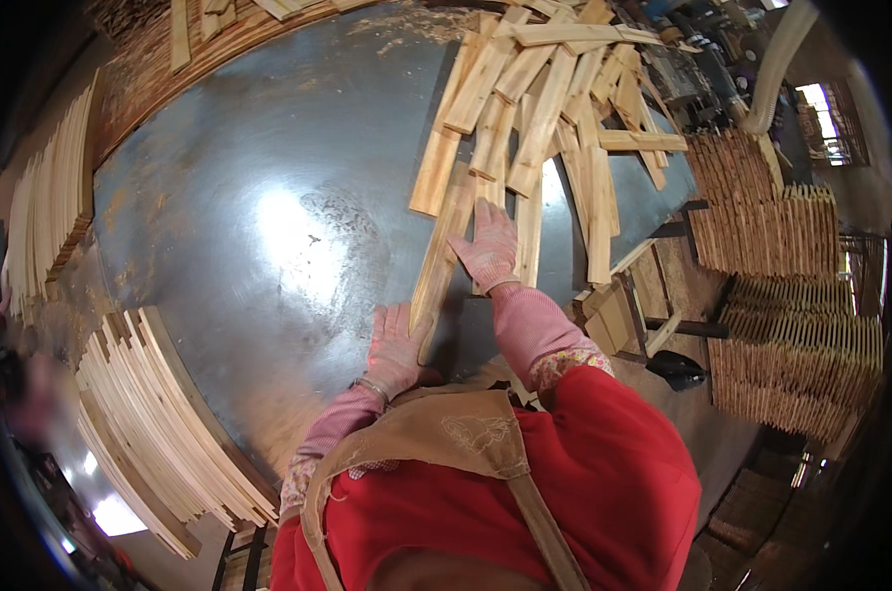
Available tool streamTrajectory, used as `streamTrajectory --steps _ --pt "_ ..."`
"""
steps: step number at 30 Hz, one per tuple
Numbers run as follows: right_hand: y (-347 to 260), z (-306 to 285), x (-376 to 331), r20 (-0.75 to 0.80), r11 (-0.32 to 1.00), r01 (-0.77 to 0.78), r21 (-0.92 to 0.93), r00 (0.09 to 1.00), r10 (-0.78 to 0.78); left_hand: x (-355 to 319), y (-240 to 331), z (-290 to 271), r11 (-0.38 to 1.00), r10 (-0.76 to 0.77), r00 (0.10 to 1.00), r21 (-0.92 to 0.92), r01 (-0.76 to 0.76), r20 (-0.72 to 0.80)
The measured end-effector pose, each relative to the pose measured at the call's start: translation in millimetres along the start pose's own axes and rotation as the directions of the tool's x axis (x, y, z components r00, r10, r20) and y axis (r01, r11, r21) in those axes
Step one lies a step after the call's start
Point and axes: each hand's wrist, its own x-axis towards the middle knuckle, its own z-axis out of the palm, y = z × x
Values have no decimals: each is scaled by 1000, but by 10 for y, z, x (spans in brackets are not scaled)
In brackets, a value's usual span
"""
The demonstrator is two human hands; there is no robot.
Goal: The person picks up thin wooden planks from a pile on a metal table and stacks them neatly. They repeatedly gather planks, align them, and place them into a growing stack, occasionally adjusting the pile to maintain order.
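Note:
My left hand [395,347], in a pink glove, rests on the near end of a long pale wooden slat [440,258] that lies on the grey metal table [268,217]. My right hand [487,246], also gloved in pink, lies flat with fingers spread on the slats just right of it, at the near edge of a loose pile of wooden slats [534,108]. The pile fans out across the far right of the table. My red top and tan apron strap fill the lower middle.
A curved stack of thin slats [160,414] leans at the table's left near edge. More slats stand along the far left [47,207]. Tall stacks of slats [791,295] rise on the right, beside a wooden frame [628,305] and a pale hose [776,69].

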Motion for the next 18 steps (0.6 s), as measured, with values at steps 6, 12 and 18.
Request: streamTrajectory --steps 6,12,18 --pt "380 184 -344 30 993 -95 -64 995 97 -296 -110 -135 935 -262 952 -204 291 160" --pt "220 84 -273 -45 961 -184 208 979 198 -1557 -681 -569 967 -231 951 -153 202 -207" --pt "-652 -132 -1281 385 259 -367 893 923 -21 -1396 -777 -552 -1 -413 888 -975 221 202"
